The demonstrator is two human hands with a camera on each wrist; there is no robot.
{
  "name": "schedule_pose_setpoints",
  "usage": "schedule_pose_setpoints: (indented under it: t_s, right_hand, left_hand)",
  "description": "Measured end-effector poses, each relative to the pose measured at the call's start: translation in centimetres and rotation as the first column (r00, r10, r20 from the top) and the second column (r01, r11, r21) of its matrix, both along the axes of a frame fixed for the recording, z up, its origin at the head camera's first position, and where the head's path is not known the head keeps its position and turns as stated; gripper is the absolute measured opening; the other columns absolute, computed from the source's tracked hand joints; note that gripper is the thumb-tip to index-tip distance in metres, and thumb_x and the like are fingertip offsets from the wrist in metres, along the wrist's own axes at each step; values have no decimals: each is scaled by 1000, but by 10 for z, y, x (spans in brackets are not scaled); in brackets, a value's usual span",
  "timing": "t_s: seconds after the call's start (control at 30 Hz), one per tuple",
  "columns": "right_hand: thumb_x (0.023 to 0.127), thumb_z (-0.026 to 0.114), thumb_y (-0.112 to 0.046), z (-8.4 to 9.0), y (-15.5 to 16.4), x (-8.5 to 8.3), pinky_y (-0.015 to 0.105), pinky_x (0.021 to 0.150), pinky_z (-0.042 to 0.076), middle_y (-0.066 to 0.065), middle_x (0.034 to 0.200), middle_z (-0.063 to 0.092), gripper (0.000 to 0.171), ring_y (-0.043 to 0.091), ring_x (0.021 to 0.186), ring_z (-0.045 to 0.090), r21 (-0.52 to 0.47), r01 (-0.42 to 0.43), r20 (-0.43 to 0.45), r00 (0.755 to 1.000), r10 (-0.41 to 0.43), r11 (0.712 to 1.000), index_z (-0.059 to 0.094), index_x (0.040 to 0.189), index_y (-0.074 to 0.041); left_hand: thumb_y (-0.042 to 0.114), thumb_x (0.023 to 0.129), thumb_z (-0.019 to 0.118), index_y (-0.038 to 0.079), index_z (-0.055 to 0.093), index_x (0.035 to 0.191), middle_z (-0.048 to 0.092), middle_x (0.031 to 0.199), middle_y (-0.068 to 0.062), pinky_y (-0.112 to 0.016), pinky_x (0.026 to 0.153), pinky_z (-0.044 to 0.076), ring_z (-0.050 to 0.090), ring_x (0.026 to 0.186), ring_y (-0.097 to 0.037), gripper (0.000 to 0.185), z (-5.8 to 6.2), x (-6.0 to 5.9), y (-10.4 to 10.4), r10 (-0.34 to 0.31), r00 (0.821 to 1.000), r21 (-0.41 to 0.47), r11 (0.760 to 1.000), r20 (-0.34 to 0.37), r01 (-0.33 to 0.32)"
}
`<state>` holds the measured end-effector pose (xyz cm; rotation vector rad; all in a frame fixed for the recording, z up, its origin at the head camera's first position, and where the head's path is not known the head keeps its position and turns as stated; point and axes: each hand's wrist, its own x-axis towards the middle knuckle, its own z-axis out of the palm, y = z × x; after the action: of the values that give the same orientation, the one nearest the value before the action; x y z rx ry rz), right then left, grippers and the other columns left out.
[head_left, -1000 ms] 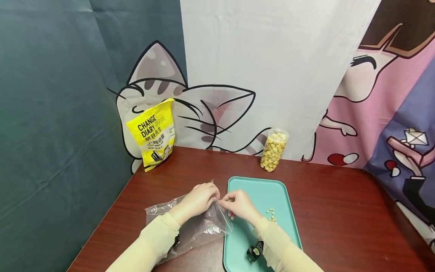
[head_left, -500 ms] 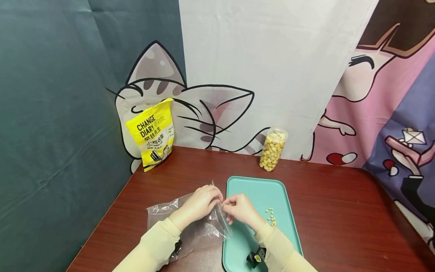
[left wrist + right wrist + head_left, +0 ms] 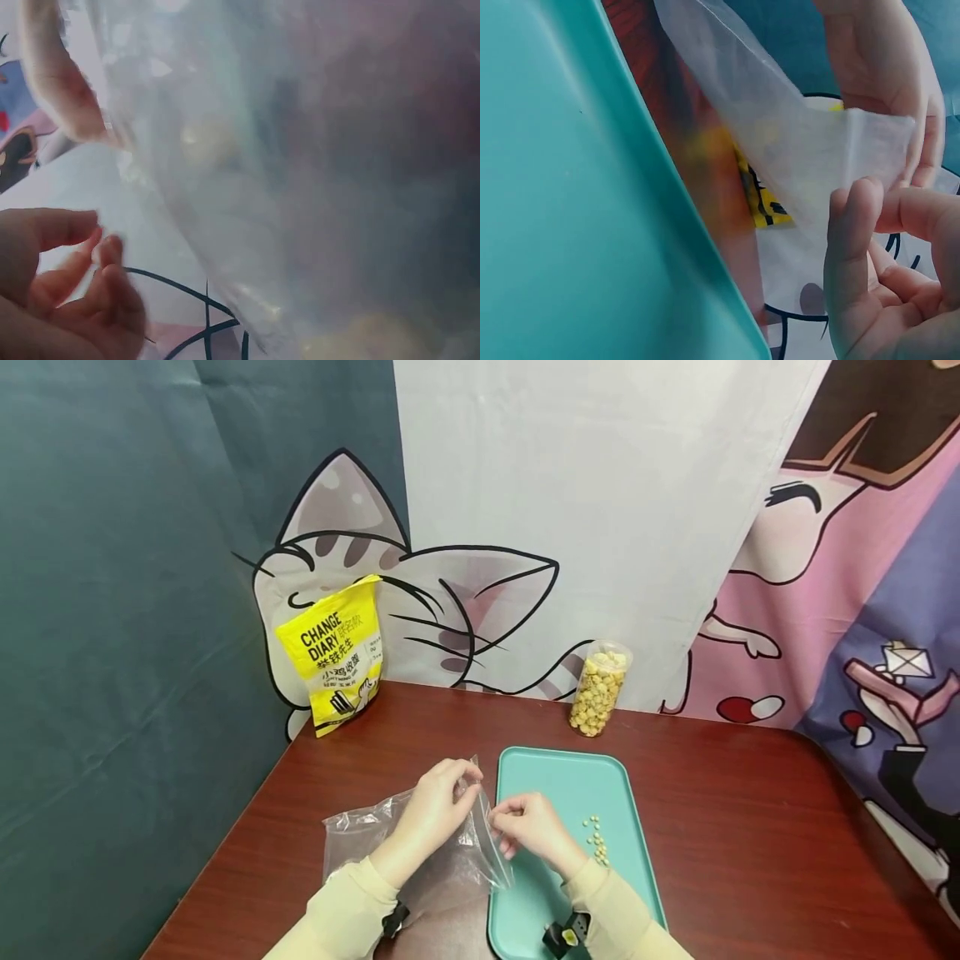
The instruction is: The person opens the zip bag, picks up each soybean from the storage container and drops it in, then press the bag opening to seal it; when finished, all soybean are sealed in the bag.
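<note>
A clear plastic zip bag lies on the table, its mouth edge raised and overlapping the left rim of a turquoise tray. My right hand pinches that edge between thumb and fingertips, over the tray. At the bag's upper corner is my left hand, thumb and fingers parted. In the left wrist view, no film shows between the fingertips of this left hand. The right wrist view has the bag's corner standing up between both hands. Small pale yellow pieces lie on the tray.
A yellow snack bag stands at the back left against the printed cloth. A clear tub of popcorn stands behind the tray. The brown table extends to the right. Each wrist wears a small black camera.
My left fingers have come off the bag's edge and spread apart, the hand shifting slightly left and up. The right hand has moved slightly right and down, still pinching the edge.
</note>
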<state>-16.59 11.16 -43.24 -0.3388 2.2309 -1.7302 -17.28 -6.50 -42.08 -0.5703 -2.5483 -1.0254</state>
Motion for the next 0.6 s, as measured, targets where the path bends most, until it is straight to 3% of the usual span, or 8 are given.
schedule_pose_setpoints:
  t_s: [0.07,0.17,0.33,0.6]
  right_hand:
    - [85,58,-3,-7,1,-2,26,47,50,7,64,64,18,7,45,54,-26,16,18,1000,-15,1000,66,90,12]
    - [86,60,-6,-11,2,-1,25,47,50,4,62,63,19,7,45,55,-43,24,25,999,-23,999,66,91,11]
    - [87,63,-9,-14,2,1,27,49,52,2,60,61,21,7,46,57,-88,-12,24,1000,14,996,65,89,12]
    - [88,62,-9,-15,0,4,28,52,54,-1,62,62,20,6,49,59,-155,-42,47,998,50,987,62,88,11]
  left_hand:
    - [12,82,69,15,66,86,60,75,6,-21,58,44,50,62,-6,6,-2,2,0,29,998,41,999,63,-32]
    - [16,83,68,14,68,81,59,67,9,-18,55,42,49,58,-1,3,-8,4,-1,34,990,33,999,140,-39]
    - [29,85,68,12,70,79,64,66,7,-18,54,44,55,59,1,18,-18,8,-2,7,983,26,1000,183,-12]
    - [36,82,70,12,74,80,67,67,6,-19,51,43,53,58,0,25,-15,8,-3,-13,954,57,998,300,-5]
